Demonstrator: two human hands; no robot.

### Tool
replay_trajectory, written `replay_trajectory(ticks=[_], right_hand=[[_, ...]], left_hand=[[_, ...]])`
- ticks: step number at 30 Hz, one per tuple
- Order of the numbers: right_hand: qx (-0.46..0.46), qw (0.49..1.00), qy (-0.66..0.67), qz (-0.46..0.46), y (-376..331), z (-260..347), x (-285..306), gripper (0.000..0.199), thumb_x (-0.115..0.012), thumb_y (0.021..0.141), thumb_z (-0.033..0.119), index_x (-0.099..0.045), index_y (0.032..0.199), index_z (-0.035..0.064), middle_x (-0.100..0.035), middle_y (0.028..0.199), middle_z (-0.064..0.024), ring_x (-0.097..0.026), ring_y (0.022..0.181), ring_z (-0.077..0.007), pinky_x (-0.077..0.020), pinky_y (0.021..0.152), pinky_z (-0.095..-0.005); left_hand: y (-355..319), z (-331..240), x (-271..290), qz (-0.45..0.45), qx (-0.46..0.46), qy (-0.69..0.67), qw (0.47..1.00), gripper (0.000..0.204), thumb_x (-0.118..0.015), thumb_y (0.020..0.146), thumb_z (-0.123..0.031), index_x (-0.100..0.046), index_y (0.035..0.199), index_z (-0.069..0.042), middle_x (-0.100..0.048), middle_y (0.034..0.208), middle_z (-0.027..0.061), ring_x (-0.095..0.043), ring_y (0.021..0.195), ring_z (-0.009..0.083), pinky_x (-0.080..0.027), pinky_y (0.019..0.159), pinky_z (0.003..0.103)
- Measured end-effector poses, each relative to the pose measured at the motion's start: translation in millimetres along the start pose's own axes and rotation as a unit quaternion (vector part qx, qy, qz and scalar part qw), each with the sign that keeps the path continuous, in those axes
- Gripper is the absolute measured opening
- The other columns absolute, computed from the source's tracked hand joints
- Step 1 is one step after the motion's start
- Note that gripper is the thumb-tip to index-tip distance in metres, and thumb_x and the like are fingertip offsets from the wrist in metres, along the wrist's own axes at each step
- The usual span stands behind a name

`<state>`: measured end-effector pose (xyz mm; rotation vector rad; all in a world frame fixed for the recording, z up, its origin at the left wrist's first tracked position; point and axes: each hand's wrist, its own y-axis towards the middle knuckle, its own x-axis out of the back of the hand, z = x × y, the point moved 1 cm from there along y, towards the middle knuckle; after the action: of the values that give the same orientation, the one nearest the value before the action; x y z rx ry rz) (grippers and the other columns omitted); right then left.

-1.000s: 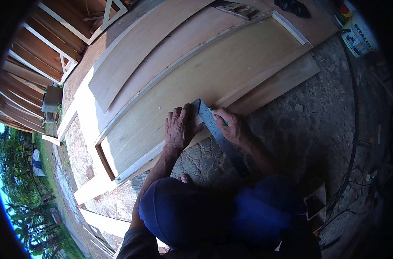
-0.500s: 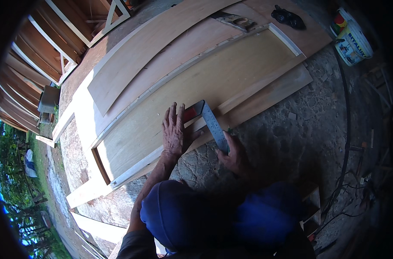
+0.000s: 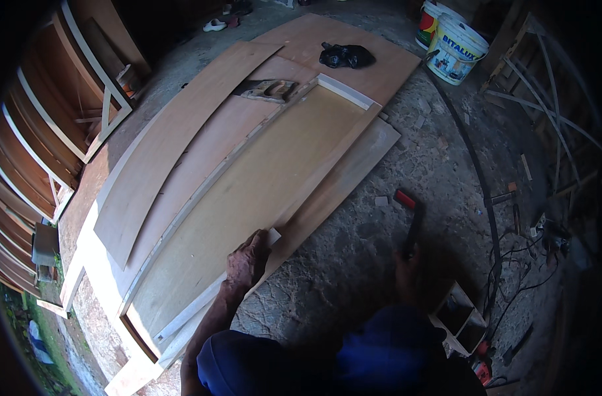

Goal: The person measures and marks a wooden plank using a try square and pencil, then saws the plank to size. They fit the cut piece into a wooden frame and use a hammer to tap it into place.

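My left hand (image 3: 247, 259) is closed around a pale wooden strip (image 3: 194, 307) at the near edge of a framed plywood panel (image 3: 248, 191). The strip's cut end shows just past my fingers. My right hand (image 3: 407, 272), in shadow over the floor, grips a try square (image 3: 413, 228) by its blade end. The square's red-marked stock points away from me, apart from the panel. A lower board (image 3: 373, 148) sticks out from under the panel's near side.
Beyond the frame lie a loose plywood strip (image 3: 175, 138), a handsaw (image 3: 268, 90) and a black plastic bag (image 3: 348, 56). Paint buckets (image 3: 454, 56) stand far right. A wooden box (image 3: 458, 317) and cables (image 3: 522, 277) are at the right. Wooden frames (image 3: 70, 125) lean on the left.
My right hand has taken the try square off the frame and out to the right over the floor. My left hand has left the square and closed on the strip. The view has shifted.
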<state>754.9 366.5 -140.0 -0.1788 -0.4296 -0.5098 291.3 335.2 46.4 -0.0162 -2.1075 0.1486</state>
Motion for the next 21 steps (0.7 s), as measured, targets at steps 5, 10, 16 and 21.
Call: replay_trajectory(ticks=[5,10,16,21], right_hand=[[0.002,0.997,-0.05,0.065,-24.6,31.6,0.7,0.074,-0.078,0.09,0.02,-0.039,0.151,0.0,-0.059,0.133,-0.0185,-0.058,0.12,-0.029,-0.0461,0.101,-0.0402],[0.094,0.931,-0.242,0.258,-15.3,82.1,24.5,0.078,-0.076,0.091,0.029,-0.039,0.152,-0.0008,-0.06,0.133,-0.0261,-0.061,0.119,-0.0403,-0.0468,0.104,-0.044],[0.225,0.799,-0.377,0.41,20.6,245.2,-39.6,0.069,-0.071,0.094,0.036,-0.047,0.147,-0.0004,-0.065,0.119,-0.027,-0.065,0.107,-0.0414,-0.0496,0.097,-0.0479],[0.501,0.684,-0.3,0.437,50.6,351.0,-236.0,0.049,-0.062,0.099,0.017,-0.05,0.144,0.0017,-0.064,0.116,-0.0206,-0.062,0.108,-0.037,-0.0511,0.093,-0.048]], left_hand=[[18.6,7.6,-12.0,0.009,-0.016,0.037,0.999,0.049,-0.063,0.096,-0.03,-0.049,0.141,-0.015,-0.055,0.147,0.0108,-0.063,0.122,0.0362,-0.054,0.099,0.048],[18.1,7.0,-1.4,0.018,0.006,0.05,0.999,0.05,-0.063,0.096,-0.032,-0.049,0.141,-0.015,-0.057,0.145,0.0107,-0.062,0.122,0.0362,-0.054,0.098,0.049],[26.3,10.9,-8.3,0.026,-0.018,0.039,0.999,0.048,-0.06,0.098,-0.029,-0.047,0.142,-0.013,-0.053,0.148,0.0134,-0.058,0.128,0.034,-0.052,0.101,0.05],[17.8,24.3,-8.0,0.075,0.016,0.052,0.996,0.047,-0.05,0.103,-0.032,-0.043,0.145,-0.011,-0.043,0.156,0.0139,-0.053,0.134,0.0344,-0.053,0.102,0.052]])
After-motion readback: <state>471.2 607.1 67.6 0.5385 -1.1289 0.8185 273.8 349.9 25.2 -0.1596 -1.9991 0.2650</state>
